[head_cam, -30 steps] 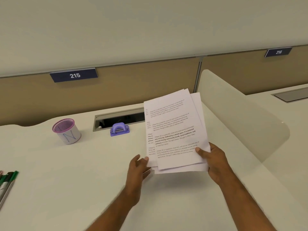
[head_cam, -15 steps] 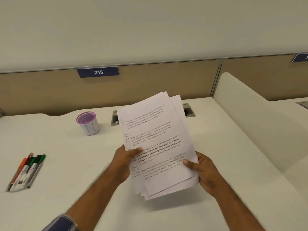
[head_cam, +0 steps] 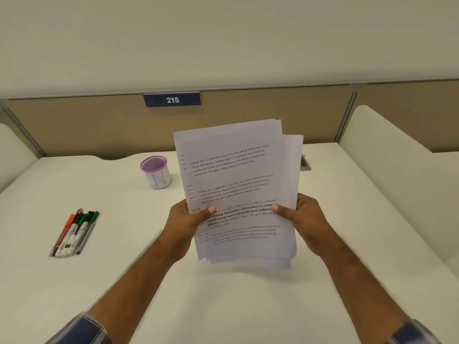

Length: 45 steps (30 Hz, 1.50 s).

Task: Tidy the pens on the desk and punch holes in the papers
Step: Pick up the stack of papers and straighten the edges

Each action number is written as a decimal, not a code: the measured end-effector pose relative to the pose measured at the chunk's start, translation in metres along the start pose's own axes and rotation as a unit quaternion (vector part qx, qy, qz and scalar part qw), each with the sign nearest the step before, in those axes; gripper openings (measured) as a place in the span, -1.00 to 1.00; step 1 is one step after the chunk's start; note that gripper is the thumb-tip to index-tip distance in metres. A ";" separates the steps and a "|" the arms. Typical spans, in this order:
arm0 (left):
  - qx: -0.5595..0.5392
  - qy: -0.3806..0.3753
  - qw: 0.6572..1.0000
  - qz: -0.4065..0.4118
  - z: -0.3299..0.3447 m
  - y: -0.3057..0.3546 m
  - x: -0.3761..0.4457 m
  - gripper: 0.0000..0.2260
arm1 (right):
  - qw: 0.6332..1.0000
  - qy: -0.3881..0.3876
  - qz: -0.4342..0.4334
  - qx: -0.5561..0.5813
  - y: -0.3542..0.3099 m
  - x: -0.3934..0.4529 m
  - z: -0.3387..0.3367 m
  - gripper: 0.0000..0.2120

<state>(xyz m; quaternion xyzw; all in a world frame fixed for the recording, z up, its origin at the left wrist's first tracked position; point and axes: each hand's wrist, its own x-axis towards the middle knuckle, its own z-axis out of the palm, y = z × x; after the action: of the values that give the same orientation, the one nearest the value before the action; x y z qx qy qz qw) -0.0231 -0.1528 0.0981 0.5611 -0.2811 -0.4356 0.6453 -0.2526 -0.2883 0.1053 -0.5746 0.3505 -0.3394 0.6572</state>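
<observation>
Got the uneven papers [head_cam: 238, 189] pinched upright between left hand [head_cam: 185, 223] and right hand [head_cam: 306, 220], probably to square the edges for punching.

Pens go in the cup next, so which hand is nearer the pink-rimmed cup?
Left. The left hand grips the papers just below-right of the cup; the right hand holds their far edge.
</observation>
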 end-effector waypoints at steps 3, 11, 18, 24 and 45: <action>0.012 -0.006 1.000 0.023 -0.008 0.004 -0.001 -0.69 | 0.999 0.021 -0.035 -0.025 -0.007 -0.002 0.011 -0.77; 0.086 -0.056 0.994 0.047 -0.025 0.017 -0.002 -0.66 | 0.996 0.055 -0.054 -0.055 -0.014 -0.017 0.029 -0.80; 0.116 -0.040 0.992 0.018 -0.029 0.020 -0.002 -0.81 | 0.993 0.092 -0.048 -0.062 -0.012 -0.033 0.045 -0.84; 0.102 -0.055 0.993 0.034 -0.034 0.019 -0.008 -0.81 | 0.990 0.112 -0.075 -0.052 -0.016 -0.049 0.051 -0.82; 0.155 0.029 0.986 0.053 -0.004 -0.009 -0.045 -0.84 | 0.995 0.054 -0.038 -0.073 0.006 -0.049 0.017 -0.82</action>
<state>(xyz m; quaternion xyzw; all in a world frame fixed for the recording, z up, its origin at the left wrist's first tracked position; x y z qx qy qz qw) -0.0431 -0.1115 0.0940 0.6509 -0.3554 -0.3359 0.5806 -0.2634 -0.2373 0.1040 -0.6146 0.3879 -0.3680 0.5800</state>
